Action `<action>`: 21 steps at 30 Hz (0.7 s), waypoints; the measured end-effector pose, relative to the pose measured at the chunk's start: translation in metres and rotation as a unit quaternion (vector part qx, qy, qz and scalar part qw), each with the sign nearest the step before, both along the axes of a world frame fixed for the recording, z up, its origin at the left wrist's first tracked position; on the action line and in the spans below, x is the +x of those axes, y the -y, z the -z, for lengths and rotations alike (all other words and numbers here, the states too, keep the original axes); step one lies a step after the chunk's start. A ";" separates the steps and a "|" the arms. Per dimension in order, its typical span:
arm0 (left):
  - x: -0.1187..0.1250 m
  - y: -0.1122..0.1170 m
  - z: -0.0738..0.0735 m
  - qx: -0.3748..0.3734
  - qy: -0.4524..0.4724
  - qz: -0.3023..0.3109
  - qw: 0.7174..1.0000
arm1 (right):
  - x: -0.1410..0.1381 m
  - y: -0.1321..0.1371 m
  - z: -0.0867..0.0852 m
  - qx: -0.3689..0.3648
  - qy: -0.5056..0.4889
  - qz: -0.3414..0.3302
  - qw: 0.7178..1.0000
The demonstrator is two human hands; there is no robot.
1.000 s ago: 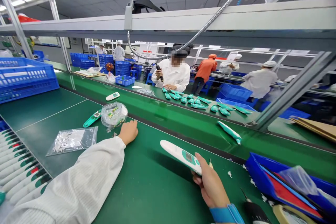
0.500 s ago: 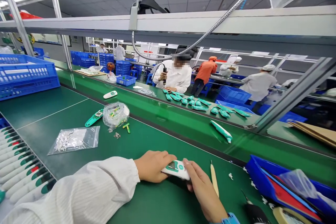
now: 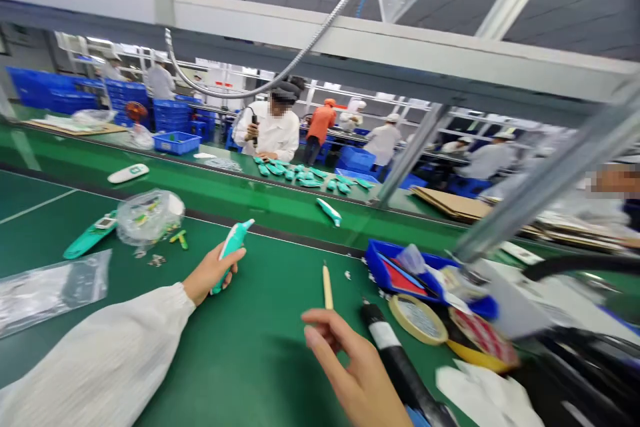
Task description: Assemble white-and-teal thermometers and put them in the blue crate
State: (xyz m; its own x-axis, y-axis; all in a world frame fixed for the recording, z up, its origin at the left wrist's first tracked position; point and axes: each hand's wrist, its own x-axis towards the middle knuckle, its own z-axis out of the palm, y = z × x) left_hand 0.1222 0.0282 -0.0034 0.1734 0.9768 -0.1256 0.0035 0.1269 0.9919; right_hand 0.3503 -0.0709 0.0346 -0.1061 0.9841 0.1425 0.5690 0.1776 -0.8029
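The left hand (image 3: 213, 273) wraps around a teal-and-white handheld device (image 3: 233, 247), gripping its lower half with the tip tilted up, above the green worktop (image 3: 250, 353). The right hand (image 3: 353, 367) is empty, its fingers loosely spread and slightly curled. It hangs just beside a black electric screwdriver (image 3: 395, 360) lying on the worktop and near an upright-looking pale wooden pick (image 3: 327, 287). A roll of tape (image 3: 417, 319) and a blue parts bin (image 3: 395, 273) lie beyond.
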 end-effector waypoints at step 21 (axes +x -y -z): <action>0.087 0.060 0.004 -0.326 0.363 0.104 0.867 | 0.111 0.033 -0.001 0.275 0.268 -0.062 0.921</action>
State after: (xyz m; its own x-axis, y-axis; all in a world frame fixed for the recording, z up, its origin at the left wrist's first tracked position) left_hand 0.2088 -0.0322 -0.0076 0.6015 0.6782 -0.4222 -0.5025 0.7320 0.4601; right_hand 0.4613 -0.1035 0.0358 -0.4133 0.7545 0.5099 0.8056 0.5640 -0.1816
